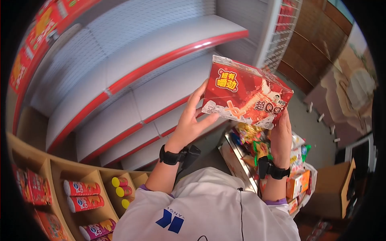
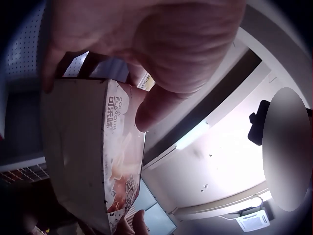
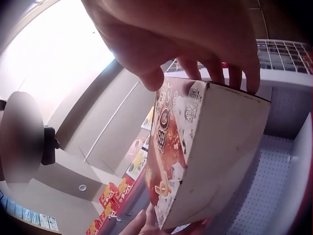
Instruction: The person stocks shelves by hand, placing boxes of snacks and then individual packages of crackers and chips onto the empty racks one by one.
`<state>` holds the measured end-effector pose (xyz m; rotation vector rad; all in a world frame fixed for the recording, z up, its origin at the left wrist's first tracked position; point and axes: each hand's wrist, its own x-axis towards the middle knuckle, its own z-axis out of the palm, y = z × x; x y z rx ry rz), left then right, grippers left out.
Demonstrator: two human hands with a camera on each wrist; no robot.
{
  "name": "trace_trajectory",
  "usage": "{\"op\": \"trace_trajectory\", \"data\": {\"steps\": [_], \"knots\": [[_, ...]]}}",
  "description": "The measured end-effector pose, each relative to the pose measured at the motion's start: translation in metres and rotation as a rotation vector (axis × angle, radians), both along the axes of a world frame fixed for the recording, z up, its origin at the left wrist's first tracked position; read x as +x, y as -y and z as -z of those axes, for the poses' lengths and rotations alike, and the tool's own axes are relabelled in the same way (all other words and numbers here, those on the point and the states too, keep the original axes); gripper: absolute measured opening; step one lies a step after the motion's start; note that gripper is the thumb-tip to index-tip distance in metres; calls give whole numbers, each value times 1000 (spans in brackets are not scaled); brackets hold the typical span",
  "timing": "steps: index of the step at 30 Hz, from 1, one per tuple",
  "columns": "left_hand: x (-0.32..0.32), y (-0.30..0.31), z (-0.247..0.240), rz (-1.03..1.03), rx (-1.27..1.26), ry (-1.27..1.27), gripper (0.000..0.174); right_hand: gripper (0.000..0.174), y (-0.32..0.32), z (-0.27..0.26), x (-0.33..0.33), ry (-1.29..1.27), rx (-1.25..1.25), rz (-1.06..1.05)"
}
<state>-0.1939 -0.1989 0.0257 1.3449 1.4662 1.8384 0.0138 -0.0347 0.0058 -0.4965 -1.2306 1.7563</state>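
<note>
Both hands hold up a red candy box [image 1: 245, 94] with yellow and white lettering, tilted in front of the shelves. My left hand [image 1: 191, 120] grips its left end, thumb on the printed front near the lower corner and fingers behind. At the opposite end, my right hand [image 1: 281, 136] grips the lower right corner. The left wrist view shows the box's plain pale underside [image 2: 76, 147] and the left thumb [image 2: 156, 107] pressing the printed face. In the right wrist view, the right fingers [image 3: 252, 73] bend over the box's edge, with the thumb on the printed side.
White shelves [image 1: 161, 52] with red edge strips rise ahead and to the left. Snack canisters [image 1: 82, 188] lie in a brown compartmented rack [image 1: 52, 168] at lower left. Packaged snacks [image 1: 257, 140] are heaped below the right arm, beside an open cardboard box [image 1: 329, 188].
</note>
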Motion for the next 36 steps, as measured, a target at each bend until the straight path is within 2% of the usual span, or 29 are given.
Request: {"op": "trace_trajectory", "data": {"steps": [2,6,12,14,18,26,34,36], "knots": [[-7,11,0,-31,8,-8,80,47,3,-2,-14,-24,-6,-75],[-23,58,6,-270,55,-91,79,46,17,-9,-65,-85,16,-316],[-26,88,3,-417,108,-21,76,64,35,-11,-90,37,150,-345],[-26,95,5,-434,109,21,74,59,40,-15,-92,54,225,-421],[-17,120,2,-585,188,41,73,61,48,-26,-115,36,257,-622],[4,135,-3,-795,163,24,79,67,35,-31,-144,22,269,-800],[-21,177,-28,-1027,122,-163,78,68,73,-52,-213,-107,411,-965],[-30,188,-32,-1076,69,-205,77,68,85,-52,-230,-101,352,-1013]]}}
